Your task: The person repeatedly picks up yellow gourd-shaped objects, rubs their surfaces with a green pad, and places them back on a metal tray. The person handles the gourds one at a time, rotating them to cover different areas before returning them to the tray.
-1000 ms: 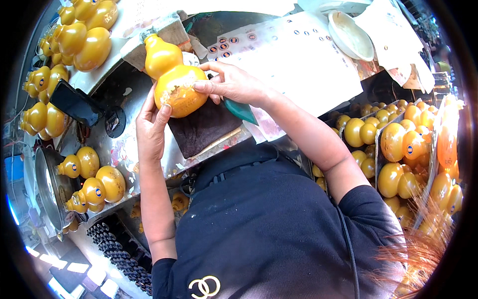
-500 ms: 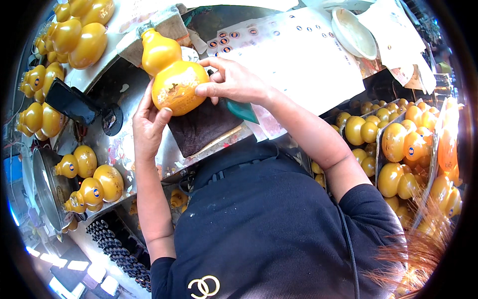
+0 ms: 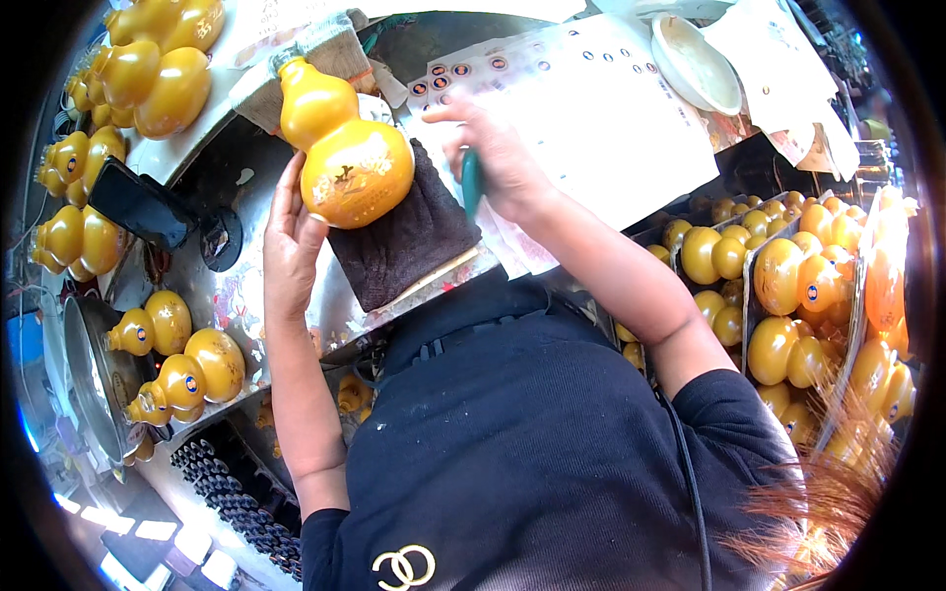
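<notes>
A glossy yellow gourd-shaped bottle (image 3: pixel 360 175) lies tilted, its neck against a white cloth-wrapped block (image 3: pixel 330 54) and its wide end above a dark brown cloth (image 3: pixel 419 231). Along the bottle's lower left side my left hand (image 3: pixel 291 236) grips it, thumb toward me and fingers partly hidden behind. My right hand (image 3: pixel 503 163) is raised just right of the bottle, apart from it. In its curled fingers is a flat green scraper-like piece (image 3: pixel 471 183), seen nearly edge-on; the index finger points out left. Gold decoration marks the bottle's wide body.
White sticker sheets (image 3: pixel 601 128) cover the bench at the right, below a pale oval bowl (image 3: pixel 696 64). A phone on a stand (image 3: pixel 143 205) is at the left. Several similar gourds (image 3: pixel 169 89) stand leftward; more fill racks (image 3: pixel 751 276) at my right. A metal basin (image 3: pixel 94 345) sits lower left.
My right hand has let go of the bottle and lifted away to the right, with the green piece turning edge-on in it. My left hand and the bottle have barely moved.
</notes>
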Motion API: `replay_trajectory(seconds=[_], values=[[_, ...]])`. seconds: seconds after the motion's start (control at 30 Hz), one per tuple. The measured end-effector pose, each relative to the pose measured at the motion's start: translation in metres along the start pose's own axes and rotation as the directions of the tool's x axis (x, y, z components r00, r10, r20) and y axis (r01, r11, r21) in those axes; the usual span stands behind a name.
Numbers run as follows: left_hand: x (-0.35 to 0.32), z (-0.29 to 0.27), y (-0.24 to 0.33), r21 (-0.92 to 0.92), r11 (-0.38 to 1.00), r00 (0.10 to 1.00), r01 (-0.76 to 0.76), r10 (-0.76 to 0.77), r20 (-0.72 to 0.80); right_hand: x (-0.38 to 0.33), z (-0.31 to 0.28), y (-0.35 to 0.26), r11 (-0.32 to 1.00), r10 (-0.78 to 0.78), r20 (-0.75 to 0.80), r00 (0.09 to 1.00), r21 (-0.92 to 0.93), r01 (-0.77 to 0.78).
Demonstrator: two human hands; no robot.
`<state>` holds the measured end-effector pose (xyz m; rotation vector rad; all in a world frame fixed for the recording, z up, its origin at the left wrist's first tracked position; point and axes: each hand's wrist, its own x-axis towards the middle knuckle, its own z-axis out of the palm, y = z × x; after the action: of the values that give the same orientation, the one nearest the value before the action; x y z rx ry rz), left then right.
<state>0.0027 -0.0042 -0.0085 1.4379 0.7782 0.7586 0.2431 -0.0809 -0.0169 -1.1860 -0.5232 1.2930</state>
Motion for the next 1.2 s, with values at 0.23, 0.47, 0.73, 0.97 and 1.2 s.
replay_trajectory(seconds=[0.23, 0.47, 0.73, 0.97, 1.2], values=[[0.006, 0.018, 0.007, -0.078, 0.997, 0.999, 0.01, -0.007, 0.036, -0.067, 0.037, -0.01, 0.75, -0.524, 0.135, 0.841, -0.394, 0.531], [0.008, 0.02, 0.007, -0.037, 0.999, 0.998, 0.029, -0.027, 0.055, -0.058, 0.042, 0.001, 0.547, -0.624, 0.237, 0.745, -0.548, 0.632], [0.008, 0.013, 0.004, -0.007, 0.999, 0.999, 0.037, -0.037, 0.04, -0.052, 0.017, 0.012, 0.936, -0.283, 0.04, 0.958, -0.204, 0.285], [0.006, 0.014, 0.004, 0.032, 0.999, 1.0, 0.025, -0.025, 0.012, -0.051, 0.005, -0.002, 0.896, -0.168, -0.064, 0.984, -0.425, 0.125], [0.003, 0.018, 0.006, -0.026, 0.999, 0.996, 0.033, -0.035, -0.079, -0.017, -0.021, -0.026, 0.956, 0.05, 0.199, 0.979, 0.275, -0.105]])
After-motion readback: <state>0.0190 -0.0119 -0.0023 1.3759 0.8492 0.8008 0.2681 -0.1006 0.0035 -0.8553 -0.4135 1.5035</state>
